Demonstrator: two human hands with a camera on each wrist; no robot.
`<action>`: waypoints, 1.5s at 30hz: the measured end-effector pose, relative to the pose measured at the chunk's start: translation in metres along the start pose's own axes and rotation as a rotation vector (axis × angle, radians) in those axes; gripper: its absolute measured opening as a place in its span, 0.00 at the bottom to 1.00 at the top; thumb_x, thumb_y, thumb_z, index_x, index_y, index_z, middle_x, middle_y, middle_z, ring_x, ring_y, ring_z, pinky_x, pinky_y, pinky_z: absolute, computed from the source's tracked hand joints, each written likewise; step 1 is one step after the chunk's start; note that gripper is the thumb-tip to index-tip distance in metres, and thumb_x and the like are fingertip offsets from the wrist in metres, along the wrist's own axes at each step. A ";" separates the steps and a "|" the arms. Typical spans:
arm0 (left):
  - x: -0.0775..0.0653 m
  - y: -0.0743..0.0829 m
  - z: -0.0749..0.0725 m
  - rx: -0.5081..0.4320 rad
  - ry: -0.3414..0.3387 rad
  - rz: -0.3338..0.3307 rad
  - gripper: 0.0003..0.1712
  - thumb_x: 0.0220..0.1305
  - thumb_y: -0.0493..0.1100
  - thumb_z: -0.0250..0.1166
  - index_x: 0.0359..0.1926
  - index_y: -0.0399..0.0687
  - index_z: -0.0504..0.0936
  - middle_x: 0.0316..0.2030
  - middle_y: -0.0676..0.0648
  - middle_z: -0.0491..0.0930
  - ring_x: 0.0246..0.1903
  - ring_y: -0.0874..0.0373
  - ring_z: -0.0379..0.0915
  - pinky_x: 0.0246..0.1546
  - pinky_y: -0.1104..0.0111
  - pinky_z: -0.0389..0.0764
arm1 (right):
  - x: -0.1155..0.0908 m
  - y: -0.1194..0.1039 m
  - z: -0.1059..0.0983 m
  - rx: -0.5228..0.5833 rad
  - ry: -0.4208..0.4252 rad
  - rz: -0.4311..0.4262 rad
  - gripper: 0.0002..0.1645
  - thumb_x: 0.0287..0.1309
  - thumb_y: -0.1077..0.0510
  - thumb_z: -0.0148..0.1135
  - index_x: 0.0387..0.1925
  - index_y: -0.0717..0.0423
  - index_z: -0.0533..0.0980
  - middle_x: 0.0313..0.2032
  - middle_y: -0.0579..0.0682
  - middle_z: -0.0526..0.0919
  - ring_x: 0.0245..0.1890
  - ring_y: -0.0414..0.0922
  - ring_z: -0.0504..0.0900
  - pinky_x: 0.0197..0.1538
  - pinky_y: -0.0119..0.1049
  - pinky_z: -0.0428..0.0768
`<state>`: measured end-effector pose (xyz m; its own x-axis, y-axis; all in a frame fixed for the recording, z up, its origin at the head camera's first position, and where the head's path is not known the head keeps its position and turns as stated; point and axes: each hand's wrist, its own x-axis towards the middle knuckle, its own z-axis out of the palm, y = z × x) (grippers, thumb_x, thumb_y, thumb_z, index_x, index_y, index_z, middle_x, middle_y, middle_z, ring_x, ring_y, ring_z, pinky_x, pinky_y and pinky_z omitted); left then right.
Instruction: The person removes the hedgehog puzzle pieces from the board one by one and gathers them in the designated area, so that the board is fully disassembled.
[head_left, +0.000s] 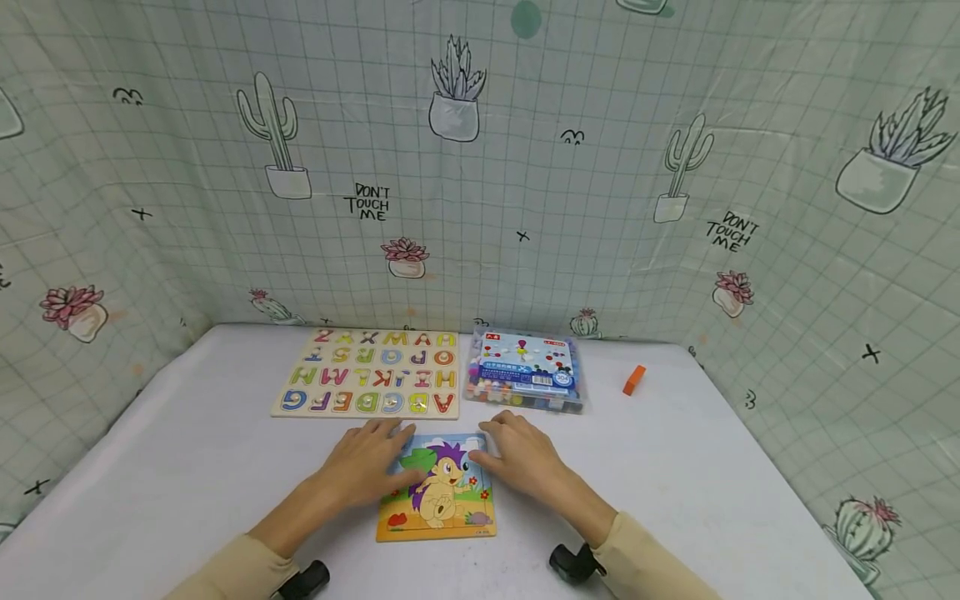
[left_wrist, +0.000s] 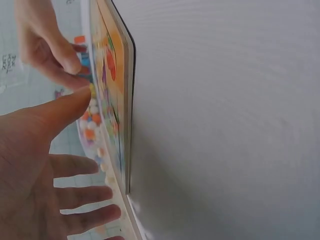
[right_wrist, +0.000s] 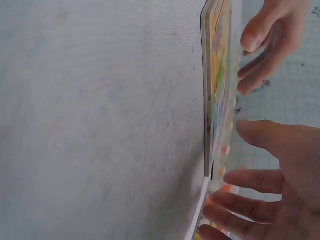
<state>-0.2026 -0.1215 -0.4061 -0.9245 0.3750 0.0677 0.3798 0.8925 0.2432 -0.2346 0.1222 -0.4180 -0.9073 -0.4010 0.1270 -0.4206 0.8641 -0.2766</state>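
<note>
One hedgehog puzzle point(head_left: 444, 498) lies flat on the white table point(head_left: 660, 475) between our two hands, its far corners nearest our fingers. Our left hand point(head_left: 366, 462) is loosely spread, thumb over the picture's left side; our right hand point(head_left: 527, 454) is likewise spread at the right edge. Neither has hold of anything, and we cannot tell whether any fingertip touches. We judge the step to be placing hands around the puzzle; gripping it would next call for closing evenly on both edges. Beyond our left hand lies the alphabet board point(head_left: 375, 367), beyond our right the boxed bead kit point(head_left: 525, 371), and farther right an orange block point(head_left: 633, 380).
</note>
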 end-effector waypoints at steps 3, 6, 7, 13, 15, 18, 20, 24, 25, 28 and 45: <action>0.001 0.003 0.002 -0.004 -0.019 0.008 0.41 0.58 0.65 0.66 0.62 0.41 0.76 0.63 0.36 0.73 0.64 0.37 0.67 0.61 0.40 0.70 | 0.003 -0.002 0.002 0.008 -0.008 -0.017 0.27 0.59 0.42 0.65 0.53 0.55 0.81 0.48 0.52 0.82 0.48 0.48 0.80 0.49 0.45 0.80; 0.002 0.005 0.004 0.004 -0.024 0.024 0.39 0.58 0.64 0.67 0.60 0.41 0.78 0.61 0.37 0.75 0.62 0.38 0.69 0.59 0.42 0.72 | 0.005 -0.004 0.004 0.022 -0.009 -0.031 0.23 0.59 0.43 0.67 0.49 0.54 0.83 0.45 0.50 0.82 0.45 0.46 0.79 0.45 0.41 0.80; 0.003 0.006 0.004 0.009 -0.021 0.030 0.38 0.58 0.64 0.67 0.59 0.41 0.79 0.60 0.37 0.75 0.61 0.38 0.70 0.59 0.43 0.72 | 0.006 -0.004 0.003 0.024 -0.008 -0.035 0.22 0.58 0.44 0.67 0.47 0.54 0.84 0.44 0.50 0.82 0.43 0.45 0.79 0.44 0.40 0.79; 0.004 0.008 0.007 0.019 0.001 0.054 0.35 0.57 0.62 0.69 0.56 0.42 0.81 0.59 0.38 0.77 0.60 0.39 0.71 0.58 0.44 0.73 | 0.011 -0.007 0.001 0.009 -0.029 -0.040 0.20 0.55 0.45 0.71 0.43 0.54 0.85 0.39 0.49 0.82 0.37 0.43 0.78 0.37 0.35 0.78; 0.004 0.010 0.007 0.011 -0.004 0.059 0.34 0.57 0.61 0.70 0.56 0.42 0.82 0.59 0.38 0.77 0.60 0.40 0.70 0.59 0.45 0.73 | 0.012 -0.007 0.000 0.008 -0.046 -0.031 0.21 0.54 0.45 0.71 0.43 0.55 0.85 0.39 0.49 0.82 0.37 0.42 0.78 0.37 0.35 0.78; 0.005 0.011 0.006 -0.015 -0.021 0.066 0.33 0.57 0.59 0.70 0.56 0.42 0.82 0.59 0.39 0.77 0.60 0.41 0.70 0.60 0.46 0.73 | 0.014 -0.007 -0.002 0.006 -0.065 -0.013 0.22 0.53 0.44 0.72 0.43 0.55 0.85 0.39 0.49 0.83 0.36 0.42 0.79 0.38 0.36 0.79; 0.006 0.012 0.006 -0.031 -0.039 0.067 0.33 0.57 0.59 0.70 0.56 0.42 0.82 0.60 0.39 0.76 0.60 0.42 0.71 0.61 0.47 0.73 | 0.014 -0.007 -0.003 0.007 -0.072 -0.005 0.21 0.53 0.44 0.72 0.43 0.55 0.85 0.40 0.49 0.83 0.36 0.42 0.79 0.38 0.37 0.79; 0.006 0.014 0.006 -0.037 -0.070 0.053 0.33 0.58 0.60 0.70 0.56 0.43 0.82 0.60 0.39 0.76 0.60 0.43 0.71 0.60 0.48 0.75 | 0.014 -0.006 -0.003 0.006 -0.077 0.002 0.20 0.53 0.45 0.73 0.41 0.54 0.85 0.41 0.49 0.84 0.36 0.42 0.79 0.39 0.37 0.80; 0.006 0.014 0.006 -0.034 -0.074 0.052 0.33 0.57 0.60 0.70 0.56 0.43 0.82 0.60 0.39 0.76 0.60 0.43 0.72 0.60 0.48 0.75 | 0.014 -0.006 -0.002 0.005 -0.078 0.002 0.20 0.53 0.45 0.73 0.41 0.54 0.85 0.40 0.49 0.84 0.35 0.42 0.79 0.39 0.37 0.80; 0.007 0.015 0.006 -0.033 -0.088 0.062 0.32 0.57 0.60 0.70 0.56 0.44 0.83 0.60 0.38 0.77 0.59 0.42 0.72 0.60 0.48 0.75 | 0.014 -0.007 -0.003 0.001 -0.077 -0.002 0.19 0.52 0.45 0.73 0.40 0.53 0.85 0.40 0.49 0.84 0.34 0.41 0.78 0.38 0.37 0.79; 0.002 0.025 0.000 -0.037 -0.275 0.085 0.43 0.51 0.73 0.66 0.66 0.60 0.75 0.70 0.29 0.60 0.70 0.32 0.57 0.62 0.37 0.68 | 0.016 -0.008 -0.009 0.054 -0.132 0.014 0.18 0.50 0.46 0.75 0.36 0.54 0.82 0.38 0.48 0.81 0.32 0.41 0.72 0.37 0.37 0.74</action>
<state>-0.1945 -0.0981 -0.4001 -0.8443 0.5068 -0.1741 0.4499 0.8469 0.2834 -0.2462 0.1117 -0.4047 -0.9035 -0.4285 -0.0027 -0.4040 0.8538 -0.3284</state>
